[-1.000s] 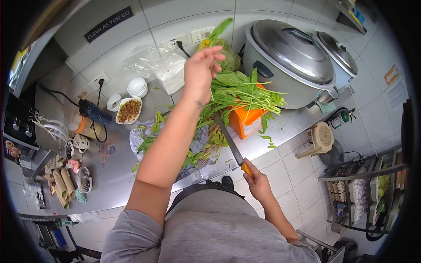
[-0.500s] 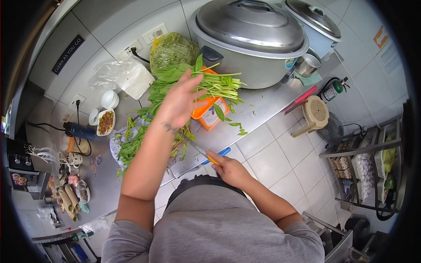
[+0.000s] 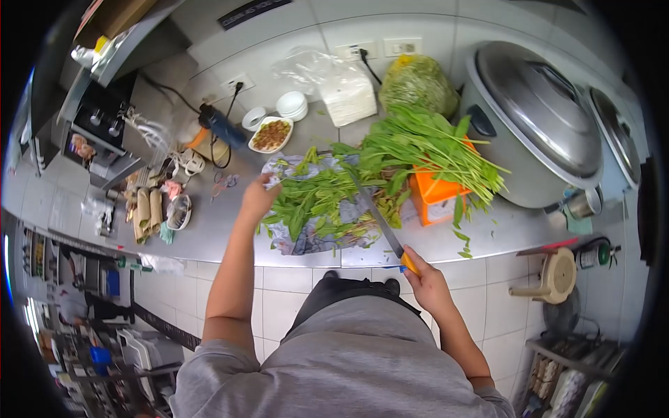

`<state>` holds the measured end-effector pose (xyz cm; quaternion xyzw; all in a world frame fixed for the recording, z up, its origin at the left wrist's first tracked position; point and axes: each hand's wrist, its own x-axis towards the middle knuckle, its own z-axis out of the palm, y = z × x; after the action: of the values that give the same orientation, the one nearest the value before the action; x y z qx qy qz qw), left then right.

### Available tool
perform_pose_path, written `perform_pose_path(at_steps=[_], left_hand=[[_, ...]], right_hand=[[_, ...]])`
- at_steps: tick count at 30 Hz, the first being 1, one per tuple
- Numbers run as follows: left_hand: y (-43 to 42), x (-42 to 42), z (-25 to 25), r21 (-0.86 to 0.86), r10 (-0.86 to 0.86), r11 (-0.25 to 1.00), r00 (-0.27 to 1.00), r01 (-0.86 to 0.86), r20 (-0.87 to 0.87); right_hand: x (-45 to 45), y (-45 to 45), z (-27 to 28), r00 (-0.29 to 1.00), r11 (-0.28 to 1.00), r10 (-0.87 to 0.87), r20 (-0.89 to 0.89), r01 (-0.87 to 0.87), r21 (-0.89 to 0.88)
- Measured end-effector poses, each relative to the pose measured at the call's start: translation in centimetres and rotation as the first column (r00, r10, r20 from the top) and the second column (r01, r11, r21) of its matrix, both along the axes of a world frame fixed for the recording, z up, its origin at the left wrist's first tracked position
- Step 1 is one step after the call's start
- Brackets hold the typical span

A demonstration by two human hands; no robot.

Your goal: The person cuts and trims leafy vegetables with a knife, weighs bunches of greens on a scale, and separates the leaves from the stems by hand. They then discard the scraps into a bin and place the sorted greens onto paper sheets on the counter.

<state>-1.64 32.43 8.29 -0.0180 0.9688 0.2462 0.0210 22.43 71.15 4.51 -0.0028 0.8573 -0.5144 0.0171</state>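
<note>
My right hand (image 3: 430,287) is closed round the yellow handle of a long knife (image 3: 381,221), its blade pointing up and left across the greens. Near the left edge of a patterned cloth (image 3: 302,242), my left hand (image 3: 261,197) is at the cloth and leaf tips; its fingers are partly hidden, so its grip is unclear. Loose leafy stems (image 3: 313,195) lie spread over the cloth. A larger bunch of greens (image 3: 425,143) rests on an orange scale (image 3: 431,195) to the right.
Behind stand a bagged green bundle (image 3: 419,87), a big lidded cooker (image 3: 516,132) and white bags (image 3: 346,99). A dish of brown food (image 3: 271,135), stacked bowls (image 3: 292,106) and scissors (image 3: 224,184) sit to the left. A stool (image 3: 554,276) stands on the floor at right.
My left hand has moved from above the bunch on the scale to the cloth's left edge. The knife stays in my right hand. The camera view has turned.
</note>
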Motion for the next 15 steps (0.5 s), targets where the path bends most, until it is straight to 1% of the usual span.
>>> perform_pose_path(at_steps=[1, 3, 4, 6, 7, 9, 10, 11, 13, 14, 15], left_hand=[[0.0, 0.6, -1.4, -0.055, -0.01, 0.998, 0.999, 0.012, 0.037], [0.8, 1.0, -4.2, -0.064, -0.187, 0.98, 0.982, 0.188, 0.012], [1.9, 1.2, -5.1, -0.055, -0.189, 0.98, 0.982, 0.19, 0.01], [3.7, 1.1, -6.6, -0.257, -0.362, 0.909, 0.927, 0.327, -0.102], [3.7, 0.3, -6.9, -0.247, -0.369, 0.909, 0.923, 0.335, -0.108], [3.5, -1.4, -7.6, -0.339, -0.346, 0.857, 0.921, 0.388, 0.181], [3.0, -2.5, -7.7, -0.374, -0.39, 0.809, 0.89, 0.454, 0.236], [2.3, -3.5, -7.8, -0.36, -0.402, 0.811, 0.886, 0.462, 0.232], [1.1, -4.3, -6.3, -0.288, -0.466, 0.8, 0.847, 0.526, 0.255], [0.5, -4.6, -5.6, -0.24, -0.49, 0.82, 0.854, 0.52, 0.176], [-0.1, -4.9, -5.4, -0.227, -0.497, 0.819, 0.85, 0.526, 0.176]], right_hand=[[-0.6, -0.5, 0.3, 1.0, 1.0, 0.016, -0.003, -0.016, 0.009], [-1.6, -1.4, 0.8, 1.0, 0.999, 0.03, 0.002, -0.031, 0.036], [-2.1, -2.0, 1.0, 1.0, 0.999, 0.028, 0.003, -0.029, 0.046], [-3.2, -3.4, 1.5, 1.0, 1.0, 0.011, -0.004, -0.011, 0.028], [-3.6, -4.2, 1.9, 1.0, 0.999, 0.001, -0.005, -0.001, 0.04], [-4.3, -5.6, 2.8, 0.995, 0.996, -0.023, 0.1, 0.014, 0.083], [-4.4, -6.1, 2.7, 0.994, 0.995, -0.033, 0.101, 0.023, 0.098], [-4.5, -6.6, 2.2, 0.996, 0.99, -0.04, 0.075, 0.029, 0.136], [-4.3, -7.3, 1.4, 0.997, 0.981, -0.052, 0.061, 0.04, 0.188], [-4.2, -7.5, 1.2, 0.991, 0.971, -0.102, 0.083, 0.082, 0.223], [-4.1, -7.8, 1.1, 0.983, 0.959, -0.151, 0.103, 0.121, 0.257]])
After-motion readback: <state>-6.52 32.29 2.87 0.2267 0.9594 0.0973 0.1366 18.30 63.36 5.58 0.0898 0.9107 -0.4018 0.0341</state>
